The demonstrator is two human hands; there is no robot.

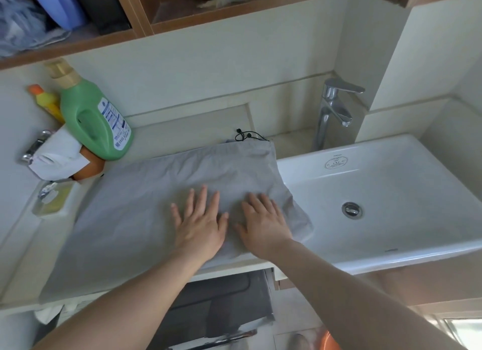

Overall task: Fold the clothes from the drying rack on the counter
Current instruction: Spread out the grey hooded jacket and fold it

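A grey garment [135, 214] with a black drawstring [246, 135] at its far end lies flat across the pale counter [23, 258]. Its right edge overlaps the rim of the white sink [417, 182]. My left hand [199, 224] rests palm down on the cloth with its fingers spread. Just to its right, my right hand [263, 221] also presses flat on the cloth near the garment's right side. Neither hand grips anything.
A green detergent bottle [95, 117] and a yellow bottle [47, 101] stand at the back left, beside white paper and an orange object. A soap dish [50, 201] sits at the left. A chrome tap [333, 109] rises behind the sink. Shelves hang above.
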